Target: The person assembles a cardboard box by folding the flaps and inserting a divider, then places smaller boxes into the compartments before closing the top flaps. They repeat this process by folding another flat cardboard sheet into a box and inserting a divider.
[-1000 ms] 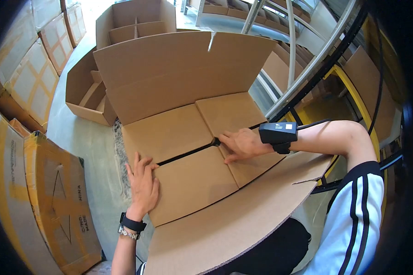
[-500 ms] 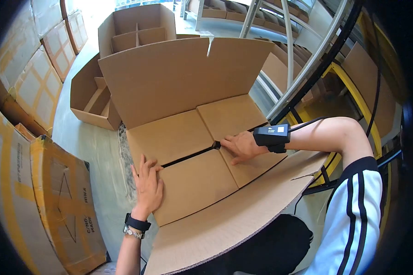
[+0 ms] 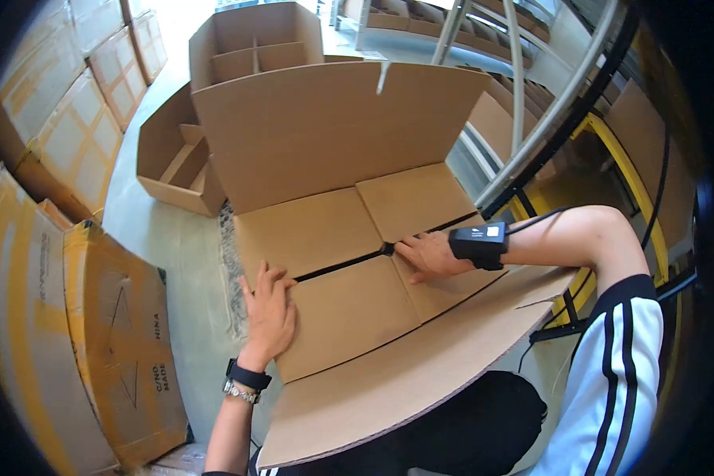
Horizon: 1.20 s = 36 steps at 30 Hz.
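Note:
A large brown cardboard box (image 3: 309, 234) lies before me with its inner flaps folded flat; a dark gap runs between them. Its far outer flap (image 3: 341, 131) stands up, and the near outer flap (image 3: 420, 373) slopes toward my lap. My left hand (image 3: 270, 313) rests at the box's left edge, fingers spread, the fingertips by the left end of the gap. Beside the small hole where the flaps meet, my right hand (image 3: 432, 258) presses down on the right near flap with its fingers apart. Neither hand grips anything.
Open divided cartons (image 3: 184, 163) stand beyond the box at the left. Taped boxes (image 3: 127, 325) are stacked along the left side. A metal rack (image 3: 555, 103) and a yellow frame (image 3: 627, 174) rise at the right, near my right arm. A cable (image 3: 660, 182) hangs there.
The whole view has shifted slightly, so the box and stacks sit a little further right. Both hands stay on the box in nearly the same places.

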{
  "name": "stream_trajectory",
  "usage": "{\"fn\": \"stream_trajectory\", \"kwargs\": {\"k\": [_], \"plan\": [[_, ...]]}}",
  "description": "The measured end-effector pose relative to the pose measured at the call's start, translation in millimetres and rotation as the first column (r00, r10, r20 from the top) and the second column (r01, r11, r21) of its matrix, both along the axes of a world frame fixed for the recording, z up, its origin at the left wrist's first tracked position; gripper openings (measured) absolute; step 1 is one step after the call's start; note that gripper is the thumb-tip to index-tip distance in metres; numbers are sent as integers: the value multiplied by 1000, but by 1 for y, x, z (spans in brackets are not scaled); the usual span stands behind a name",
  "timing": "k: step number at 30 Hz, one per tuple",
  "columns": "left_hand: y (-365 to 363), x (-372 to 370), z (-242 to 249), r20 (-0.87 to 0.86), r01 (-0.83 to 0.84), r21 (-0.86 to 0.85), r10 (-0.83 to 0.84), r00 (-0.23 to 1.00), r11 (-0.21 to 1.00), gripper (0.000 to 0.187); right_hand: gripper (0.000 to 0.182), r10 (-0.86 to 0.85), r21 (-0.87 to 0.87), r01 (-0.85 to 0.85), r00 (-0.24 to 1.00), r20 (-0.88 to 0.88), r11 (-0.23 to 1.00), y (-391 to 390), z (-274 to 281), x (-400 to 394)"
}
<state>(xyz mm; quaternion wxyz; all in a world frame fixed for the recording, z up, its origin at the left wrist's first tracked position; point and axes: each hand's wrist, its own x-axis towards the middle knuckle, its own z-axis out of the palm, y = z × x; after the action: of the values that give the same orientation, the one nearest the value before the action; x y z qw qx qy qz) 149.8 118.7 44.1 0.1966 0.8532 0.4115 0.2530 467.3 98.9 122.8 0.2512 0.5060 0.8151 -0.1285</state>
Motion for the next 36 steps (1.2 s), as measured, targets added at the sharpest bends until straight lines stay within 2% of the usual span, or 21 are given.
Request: {"fn": "stream_trajectory", "kwargs": {"k": [7,9,10,11,12,13,14,15,16,18,21,23,24,25,27,30,31,32,33,34,36], "plan": [[0,0,-3,-1,-1,44,1,1000,999,31,57,-50,27,52,997,-61,998,1,-22,12],[-1,-1,-4,28,-12,35,12,1000,999,33,68,-146,-85,138,986,-84,987,4,18,-3],[-1,-1,-3,33,-17,34,16,999,999,33,73,-317,-381,263,945,-85,887,15,44,-8],[-1,0,0,37,-19,29,18,999,999,33,78,-380,-472,281,916,-128,836,16,68,-8],[-1,-1,1,43,-21,26,19,999,999,33,76,-418,-569,285,901,-116,771,19,99,-10],[-2,-3,0,35,-30,26,29,999,999,34,54,-549,-599,325,802,-236,732,12,130,-12],[-2,-3,-1,29,-33,30,32,999,999,34,46,-544,-563,308,776,-318,767,7,165,-17],[0,0,-1,28,-28,37,27,999,999,35,38,-557,-497,314,679,-478,809,-7,192,-14],[1,1,0,43,-36,13,35,998,999,37,41,-552,-409,372,596,-584,834,-26,214,-9],[0,-2,3,80,-29,-34,32,996,999,41,62,-398,-133,448,572,-718,884,-66,236,9],[-5,-5,3,107,-44,-81,52,993,996,44,69,-344,163,661,566,-749,733,-120,225,44],[-14,-13,12,34,-15,-143,20,999,990,43,72,-393,280,703,632,-668,653,-149,208,67],[-20,-19,20,-6,-13,-176,12,1000,984,43,71,-374,315,739,602,-706,595,-160,191,73],[-28,-28,31,133,59,-314,-18,991,948,42,70,-349,342,758,585,-732,555,-168,176,76],[-40,-52,38,392,243,-536,-17,920,808,44,71,-177,454,735,603,-778,504,-173,148,84],[-68,-74,46,707,541,-572,37,706,616,56,68,-31,748,568,803,-595,343,-151,118,92],[-77,-73,58,692,497,-597,92,716,629,62,66,-12,830,493,862,-508,261,-139,109,93],[-86,-72,69,677,453,-622,148,721,639,68,65,42,847,488,862,-506,210,-125,102,96],[-95,-66,81,546,256,-680,241,802,687,75,65,94,861,484,860,-501,157,-110,96,100],[-95,-66,75,581,235,-647,269,768,725,74,63,138,878,465,868,-477,112,-94,91,102],[-90,-62,57,464,-92,-521,373,804,848,71,58,179,899,434,881,-438,63,-67,85,105]]}}
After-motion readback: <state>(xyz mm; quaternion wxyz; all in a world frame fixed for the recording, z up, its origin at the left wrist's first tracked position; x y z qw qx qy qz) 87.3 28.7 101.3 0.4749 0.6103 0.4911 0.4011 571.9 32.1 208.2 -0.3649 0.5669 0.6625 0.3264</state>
